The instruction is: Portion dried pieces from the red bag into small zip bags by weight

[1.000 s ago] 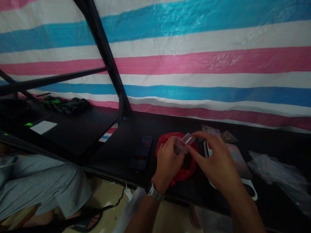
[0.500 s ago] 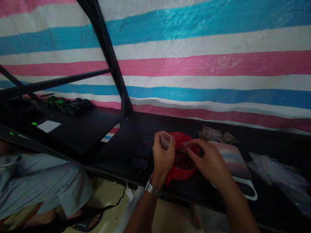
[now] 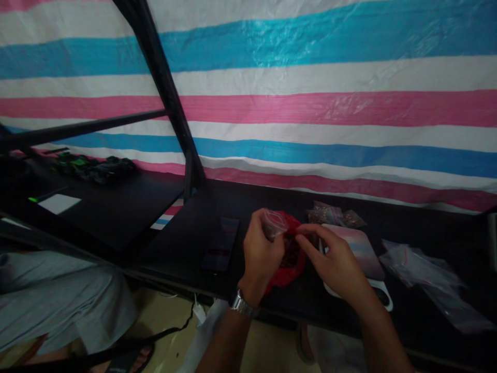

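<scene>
My left hand [image 3: 262, 254], with a metal watch on its wrist, is closed on a small clear zip bag [image 3: 276, 221], its mouth tilted to the right. Just below and behind it sits a red plastic bag [image 3: 285, 278], its top spread around small dark brown pieces [image 3: 289, 254]. My right hand [image 3: 330, 254] is in a pinch at the red bag's right rim; what lies between its fingertips is too small to make out. Close beyond that hand stands a white scale [image 3: 382, 285] with a shiny plate, partly hidden by it.
Filled clear bags [image 3: 326, 213] lie behind the scale, and flat zip bags [image 3: 423, 267] to its right. A phone [image 3: 221, 246] rests on the black table [image 3: 174, 248] at left. A black metal frame post [image 3: 166, 88] rises there; another person's grey-clothed leg [image 3: 66, 305] is lower left.
My right hand's fingertips have stayed near the red bag while its fingers pinch closer. The zip bag in my left hand has tipped toward the right. The view has shifted slightly rightward.
</scene>
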Available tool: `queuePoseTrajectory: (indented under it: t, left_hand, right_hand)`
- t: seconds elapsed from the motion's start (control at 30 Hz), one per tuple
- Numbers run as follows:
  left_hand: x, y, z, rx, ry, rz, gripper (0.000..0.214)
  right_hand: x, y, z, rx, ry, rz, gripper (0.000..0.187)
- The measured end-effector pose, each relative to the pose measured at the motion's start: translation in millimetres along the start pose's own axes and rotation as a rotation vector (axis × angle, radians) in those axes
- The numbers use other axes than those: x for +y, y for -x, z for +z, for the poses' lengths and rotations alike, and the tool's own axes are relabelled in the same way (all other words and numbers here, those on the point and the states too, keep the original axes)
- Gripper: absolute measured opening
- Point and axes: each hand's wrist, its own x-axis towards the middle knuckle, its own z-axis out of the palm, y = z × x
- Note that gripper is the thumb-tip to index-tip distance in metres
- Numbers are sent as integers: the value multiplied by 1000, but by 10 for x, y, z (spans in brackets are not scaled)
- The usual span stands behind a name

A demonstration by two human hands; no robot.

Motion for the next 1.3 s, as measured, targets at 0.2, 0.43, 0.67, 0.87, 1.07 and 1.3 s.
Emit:
queuePoseTrajectory:
  t: [0.2, 0.43, 0.67, 0.87, 1.07, 1.3]
  left_hand:
    - [-111, -111, -157, 99, 38, 19, 33]
    - [290, 230, 155, -228, -135, 37, 56]
    - [370, 363, 457, -405, -115, 207, 93]
    - [192, 197, 533, -263, -119, 208, 59]
    - [99, 92, 539, -78, -39, 278, 34]
    - [203, 145, 472, 41, -62, 404, 20]
  right_hand:
    - [114, -17, 34, -107, 175, -20, 12]
    - [-128, 48, -191, 35, -129, -26, 22]
    - [399, 59, -671, 293, -129, 223, 33]
    - [858, 83, -893, 373, 176, 276, 48]
    - [979, 121, -1055, 617, 346, 303, 59]
    - [1111, 156, -1110, 658, 258, 391, 63]
